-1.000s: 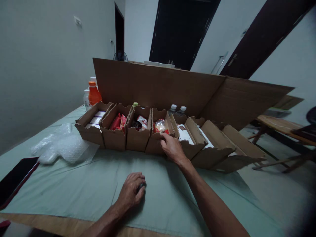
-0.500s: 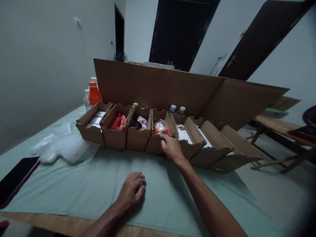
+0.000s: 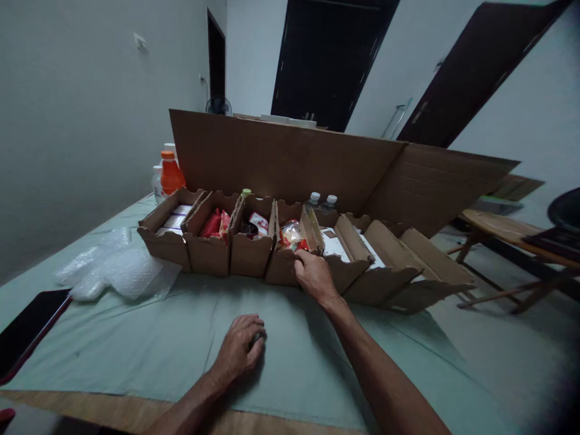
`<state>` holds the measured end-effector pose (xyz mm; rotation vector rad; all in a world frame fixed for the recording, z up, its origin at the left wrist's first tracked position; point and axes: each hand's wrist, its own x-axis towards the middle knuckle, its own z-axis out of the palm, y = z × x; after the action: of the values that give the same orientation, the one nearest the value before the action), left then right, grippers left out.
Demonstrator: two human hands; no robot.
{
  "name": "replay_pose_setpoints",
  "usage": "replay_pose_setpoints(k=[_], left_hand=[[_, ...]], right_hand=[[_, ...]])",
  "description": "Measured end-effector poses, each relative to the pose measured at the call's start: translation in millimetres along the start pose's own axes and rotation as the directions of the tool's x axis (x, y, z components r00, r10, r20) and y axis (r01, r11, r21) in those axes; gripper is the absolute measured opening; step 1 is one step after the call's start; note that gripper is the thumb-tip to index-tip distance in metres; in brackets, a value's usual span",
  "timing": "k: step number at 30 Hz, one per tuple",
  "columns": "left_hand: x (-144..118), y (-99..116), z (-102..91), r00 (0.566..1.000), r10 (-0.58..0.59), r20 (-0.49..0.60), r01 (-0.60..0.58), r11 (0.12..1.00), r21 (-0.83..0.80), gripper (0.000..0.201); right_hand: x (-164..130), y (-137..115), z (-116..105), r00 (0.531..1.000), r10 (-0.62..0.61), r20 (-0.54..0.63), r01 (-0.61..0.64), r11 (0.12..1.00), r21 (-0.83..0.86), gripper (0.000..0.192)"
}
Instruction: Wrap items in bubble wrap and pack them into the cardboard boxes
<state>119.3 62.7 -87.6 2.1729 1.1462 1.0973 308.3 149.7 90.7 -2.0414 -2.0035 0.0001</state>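
My right hand (image 3: 315,278) is closed at the front lip of a cardboard bin (image 3: 281,272), fourth from the left in a row. Its fingertips are partly hidden. Just above them, in the bin, lie clear and red food packets (image 3: 292,232). My left hand (image 3: 242,344) rests on the green cloth, fingers loosely bent and thumb apart, with nothing visible in it. Neighbouring bins hold red packets (image 3: 215,223), a red-and-white pack (image 3: 259,223), and white boxes or cards (image 3: 334,244). The leftmost bin contains white boxes (image 3: 176,220).
Bubble wrap (image 3: 122,269) and a dark phone or tablet (image 3: 34,329) lie at the left. Behind the bins stands a tall cardboard panel (image 3: 285,154). An orange bottle (image 3: 171,174) is at the back left, and two white-capped bottles (image 3: 321,202) are behind the middle. A wooden stool (image 3: 502,223) stands at right.
The view has shifted slightly. My right hand sits a touch lower against the bin's front lip. My left hand has stayed on the cloth.
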Motion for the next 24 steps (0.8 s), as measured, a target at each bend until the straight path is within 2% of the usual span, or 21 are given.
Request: replay_pose_setpoints(k=[5, 10, 13, 17, 21, 24], left_hand=[[0, 0, -0.2, 0.999, 0.029, -0.015, -0.029, 1.000, -0.010, 0.026], [1, -1, -1.2, 0.998, 0.022, -0.065, -0.026, 0.998, -0.055, 0.023], [0, -1, -2.2, 0.992, -0.022, -0.124, 0.011, 0.996, -0.089, 0.023], [-1, 1, -4.9, 0.979, -0.082, -0.185, 0.060, 0.991, -0.120, 0.024], [-1, 4, -10.7, 0.957, -0.195, -0.216, 0.148, 0.965, -0.216, 0.026], [1, 7, -17.3, 0.936, -0.290, -0.200, 0.227, 0.931, -0.287, 0.038]], right_hand=[[-20, 1, -3, 1.000, -0.020, 0.011, 0.020, 0.999, 0.033, 0.028], [-60, 10, -5, 0.997, -0.064, 0.037, 0.061, 0.994, 0.086, 0.027], [-88, 23, -6, 0.992, -0.123, 0.008, 0.118, 0.970, 0.210, 0.030], [-125, 41, -14, 0.969, -0.229, -0.088, 0.245, 0.891, 0.381, 0.032], [-160, 60, -30, 0.916, -0.375, -0.141, 0.400, 0.835, 0.379, 0.031], [-187, 90, -38, 0.893, -0.407, -0.191, 0.449, 0.831, 0.328, 0.030]])
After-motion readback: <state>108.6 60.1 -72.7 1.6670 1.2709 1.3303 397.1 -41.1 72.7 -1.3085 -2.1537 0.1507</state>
